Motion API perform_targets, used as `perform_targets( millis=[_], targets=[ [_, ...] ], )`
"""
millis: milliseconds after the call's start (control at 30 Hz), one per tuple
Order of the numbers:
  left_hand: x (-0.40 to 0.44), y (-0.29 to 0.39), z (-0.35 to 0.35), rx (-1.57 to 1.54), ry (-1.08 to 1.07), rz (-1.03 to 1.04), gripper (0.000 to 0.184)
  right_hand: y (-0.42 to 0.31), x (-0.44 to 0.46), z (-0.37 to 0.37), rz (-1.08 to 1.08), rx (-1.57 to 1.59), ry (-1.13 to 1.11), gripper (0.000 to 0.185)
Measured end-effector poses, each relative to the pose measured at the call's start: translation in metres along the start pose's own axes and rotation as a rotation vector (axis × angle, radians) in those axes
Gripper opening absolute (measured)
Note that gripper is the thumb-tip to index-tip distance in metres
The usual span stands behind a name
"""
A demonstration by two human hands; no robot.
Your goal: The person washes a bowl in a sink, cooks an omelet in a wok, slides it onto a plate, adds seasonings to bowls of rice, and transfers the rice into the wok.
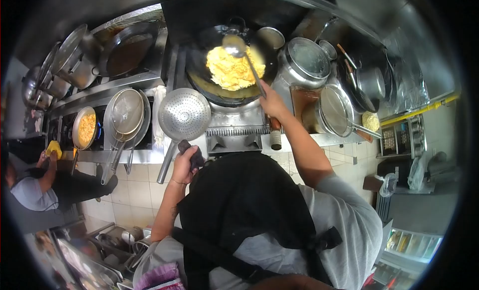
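Observation:
In a large black wok (pixel 199 85) lies a mass of yellow scrambled egg (pixel 232 70). My right hand (pixel 272 101) grips the handle of a metal ladle (pixel 234 46), whose bowl is over the far part of the egg. My left hand (pixel 184 165) is closed on a dark cloth (pixel 196 159), beside the handle of a perforated metal strainer (pixel 184 114). The strainer rests at the stove's front edge, left of the wok.
A co-worker (pixel 37 182) holds a yellow cloth at far left, near a pan of orange food (pixel 87 129). Mesh strainers (pixel 127 113) lie between us. Lidded pot (pixel 308 60), another sieve (pixel 333 110) and pans crowd the right. A wooden handle (pixel 275 135) juts out at the front edge.

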State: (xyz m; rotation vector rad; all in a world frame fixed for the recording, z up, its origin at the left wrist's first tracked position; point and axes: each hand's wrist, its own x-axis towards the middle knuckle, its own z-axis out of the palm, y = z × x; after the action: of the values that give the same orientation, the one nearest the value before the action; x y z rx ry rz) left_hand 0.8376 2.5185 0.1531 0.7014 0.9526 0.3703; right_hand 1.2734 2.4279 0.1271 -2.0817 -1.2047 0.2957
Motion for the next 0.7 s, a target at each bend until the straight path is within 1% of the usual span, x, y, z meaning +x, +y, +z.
perform_targets(
  millis=[67,100,133,200,233,267,333,400,500,533,600,633,667,700],
  targets=[
    [-0.009,0.007,0.003,-0.029,0.01,0.004,0.029,-0.036,-0.026,-0.03,0.005,-0.024,0.079,0.071],
    [-0.009,0.006,0.002,-0.044,0.011,0.012,0.029,-0.099,-0.05,-0.072,0.416,0.207,-0.171,0.072],
    [-0.009,0.004,0.0,-0.094,0.044,0.019,0.028,-0.089,-0.056,-0.075,0.404,0.199,-0.172,0.072],
    [-0.006,0.003,-0.002,-0.154,0.089,0.001,0.025,-0.05,-0.064,-0.084,0.435,0.208,-0.298,0.074],
    [-0.007,0.002,-0.002,-0.154,0.088,-0.002,0.025,-0.041,-0.075,-0.081,0.438,0.207,-0.298,0.074],
    [-0.006,0.003,-0.002,-0.133,0.065,0.007,0.026,-0.033,-0.08,-0.077,0.273,0.049,-0.203,0.075],
    [-0.009,0.003,-0.005,-0.113,0.051,0.015,0.026,-0.044,-0.085,-0.077,0.105,-0.103,-0.115,0.076],
    [-0.005,0.009,-0.003,-0.077,0.003,0.013,0.026,-0.057,-0.084,-0.086,0.476,0.412,-0.318,0.074],
    [-0.003,0.009,0.003,-0.085,0.011,0.032,0.027,-0.054,-0.066,-0.085,0.435,0.342,-0.319,0.072],
    [-0.003,0.009,0.004,-0.077,0.011,0.03,0.027,-0.065,-0.061,-0.081,0.439,0.348,-0.315,0.072],
    [-0.001,0.009,0.004,-0.02,-0.037,0.024,0.028,-0.088,-0.05,-0.071,0.434,0.207,-0.112,0.072],
    [0.0,0.007,0.005,-0.012,-0.037,0.023,0.028,-0.074,-0.04,-0.063,0.437,0.213,-0.109,0.072],
    [0.002,0.005,0.005,-0.018,-0.04,0.024,0.028,-0.05,-0.029,-0.048,0.448,0.349,-0.135,0.072],
    [0.003,0.005,0.005,-0.022,-0.045,0.023,0.028,-0.055,-0.025,-0.045,0.457,0.487,-0.159,0.071]
  ],
)
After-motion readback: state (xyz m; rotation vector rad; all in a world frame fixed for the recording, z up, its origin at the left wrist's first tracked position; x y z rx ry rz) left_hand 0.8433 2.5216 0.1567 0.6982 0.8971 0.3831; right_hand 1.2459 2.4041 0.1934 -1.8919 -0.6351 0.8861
